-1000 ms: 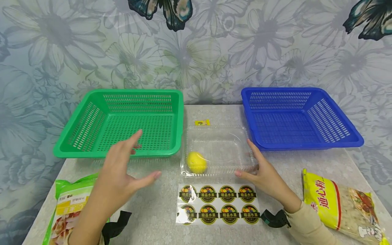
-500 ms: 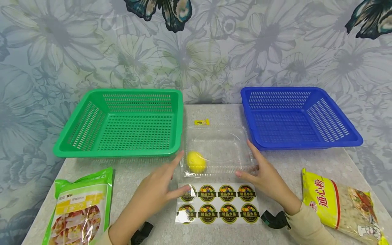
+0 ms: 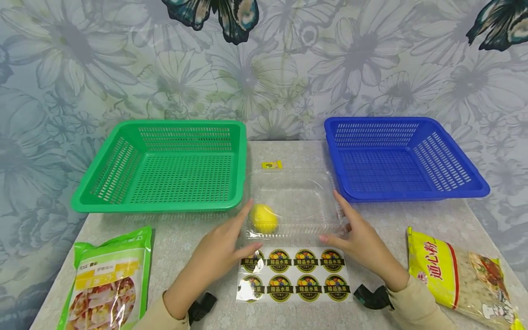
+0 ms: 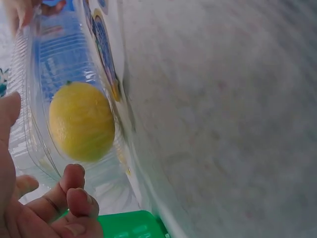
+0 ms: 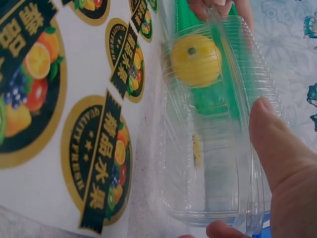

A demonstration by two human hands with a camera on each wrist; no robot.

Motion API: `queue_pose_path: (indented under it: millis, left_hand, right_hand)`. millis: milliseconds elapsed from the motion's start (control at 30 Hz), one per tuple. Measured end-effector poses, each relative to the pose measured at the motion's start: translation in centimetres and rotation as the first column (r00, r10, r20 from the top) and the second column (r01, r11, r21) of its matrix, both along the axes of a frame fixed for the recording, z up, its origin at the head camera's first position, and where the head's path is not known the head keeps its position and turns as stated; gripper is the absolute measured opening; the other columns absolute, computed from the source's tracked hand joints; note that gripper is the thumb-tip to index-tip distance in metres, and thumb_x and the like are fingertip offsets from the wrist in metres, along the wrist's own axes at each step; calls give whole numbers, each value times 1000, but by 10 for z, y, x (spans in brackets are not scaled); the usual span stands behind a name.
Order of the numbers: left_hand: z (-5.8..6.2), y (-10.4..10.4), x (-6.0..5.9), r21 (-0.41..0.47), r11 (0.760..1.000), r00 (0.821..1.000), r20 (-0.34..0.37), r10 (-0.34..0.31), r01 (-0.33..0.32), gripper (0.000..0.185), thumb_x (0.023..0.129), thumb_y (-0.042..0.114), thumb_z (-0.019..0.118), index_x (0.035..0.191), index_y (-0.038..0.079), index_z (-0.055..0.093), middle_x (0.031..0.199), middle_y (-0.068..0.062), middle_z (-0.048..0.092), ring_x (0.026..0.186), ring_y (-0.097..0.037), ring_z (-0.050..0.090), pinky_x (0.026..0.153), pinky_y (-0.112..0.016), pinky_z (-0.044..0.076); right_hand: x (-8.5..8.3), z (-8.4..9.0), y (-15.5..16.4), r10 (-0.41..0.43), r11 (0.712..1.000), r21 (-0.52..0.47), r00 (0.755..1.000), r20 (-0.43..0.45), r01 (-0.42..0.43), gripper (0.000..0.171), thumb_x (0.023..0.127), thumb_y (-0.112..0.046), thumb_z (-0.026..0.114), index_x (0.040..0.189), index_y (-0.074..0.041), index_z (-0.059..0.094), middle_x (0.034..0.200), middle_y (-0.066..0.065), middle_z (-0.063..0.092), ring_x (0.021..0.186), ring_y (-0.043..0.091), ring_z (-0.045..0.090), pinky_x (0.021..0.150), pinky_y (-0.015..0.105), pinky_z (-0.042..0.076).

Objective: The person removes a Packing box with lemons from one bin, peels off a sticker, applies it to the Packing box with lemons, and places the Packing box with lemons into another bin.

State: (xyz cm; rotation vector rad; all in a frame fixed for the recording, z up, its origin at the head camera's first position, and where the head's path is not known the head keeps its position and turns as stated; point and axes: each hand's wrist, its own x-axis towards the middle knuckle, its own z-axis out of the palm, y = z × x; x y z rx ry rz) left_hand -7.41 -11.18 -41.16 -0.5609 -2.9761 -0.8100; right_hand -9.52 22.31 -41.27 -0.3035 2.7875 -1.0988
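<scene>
A clear plastic clamshell box (image 3: 301,197) lies between the two hands, its lid down. Inside, at the front left corner, sits a yellow lemon (image 3: 264,218), which also shows through the wall in the left wrist view (image 4: 81,122). My left hand (image 3: 218,250) is at the box's left front corner, thumb and forefinger spread; whether it touches is hard to tell. At the right end, my right hand (image 3: 360,233) has its forefinger along the side and its thumb by the front edge. In the right wrist view the thumb (image 5: 277,144) is beside the lid's rim.
Just in front of the box lies a sheet of round fruit stickers (image 3: 294,275). A green basket (image 3: 161,206) stands behind left, a blue basket (image 3: 412,197) behind right. A small yellow packet (image 3: 272,164) lies behind the box. Food bags lie left (image 3: 105,284) and right (image 3: 462,275).
My left hand has come from beside the green basket, rightward and down, to the box's left front corner. My right hand has barely moved at the box's right end.
</scene>
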Motion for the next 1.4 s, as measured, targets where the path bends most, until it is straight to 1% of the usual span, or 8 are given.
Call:
queue_pose_path:
  millis: [233,333,500,600,700,833,1067,1400]
  left_hand:
    - [-1,5,-3,-2,1000,1000,-17,7,-7,93,91,49,67,161,26,11,135,-11,62,99,-23,67,85,-46,57]
    - [0,6,-3,-1,1000,1000,-10,12,-12,91,92,48,66,161,26,12,140,-11,59,101,-22,66,88,-46,56]
    - [1,7,-4,-1,1000,1000,-6,22,-22,90,92,48,65,161,27,10,144,-13,56,119,-30,63,96,-49,53]
    - [2,8,-5,-3,1000,1000,-9,27,-27,90,93,47,65,161,27,11,140,-14,59,114,-29,65,92,-48,55]
    - [2,9,-6,-6,999,999,-13,34,-34,88,93,46,65,161,26,12,134,-14,63,105,-27,68,86,-47,57]
    - [2,12,-7,-9,999,999,-22,46,-46,87,94,44,66,161,25,14,131,-14,64,98,-27,69,80,-46,58]
    - [1,14,-8,-21,998,998,-22,57,-58,85,94,42,67,160,31,15,116,-11,68,87,-25,68,74,-43,57]
    - [-1,17,-12,-39,997,997,-20,73,-74,80,97,40,63,160,33,15,123,-13,67,101,-31,69,79,-46,58]
  right_hand:
    - [3,1,3,5,999,36,1000,-21,-4,109,78,-45,82,160,-32,13,141,11,49,76,14,53,62,25,46]
    - [4,1,4,12,997,73,999,-51,-8,104,79,-48,80,160,-34,16,131,9,54,75,12,53,62,25,46]
    - [2,2,4,18,990,142,995,-96,-4,100,79,-54,76,159,-37,19,106,3,58,70,8,51,60,24,43]
    - [1,2,2,11,983,182,995,-98,7,98,80,-54,76,158,-38,19,95,3,56,66,9,49,56,26,41]
    - [0,3,1,16,974,226,991,-132,14,94,82,-56,73,158,-37,21,107,9,65,69,13,53,57,30,43]
    - [0,4,2,35,965,261,985,-171,11,88,85,-60,67,158,-35,24,128,17,64,75,21,59,59,37,48]
    - [0,3,7,81,966,257,980,-181,-32,82,89,-53,67,158,-36,24,129,21,63,98,38,69,80,56,55]
    - [-4,1,6,86,964,264,984,-158,-42,79,93,-54,61,158,-37,21,143,21,54,112,43,64,84,60,53]
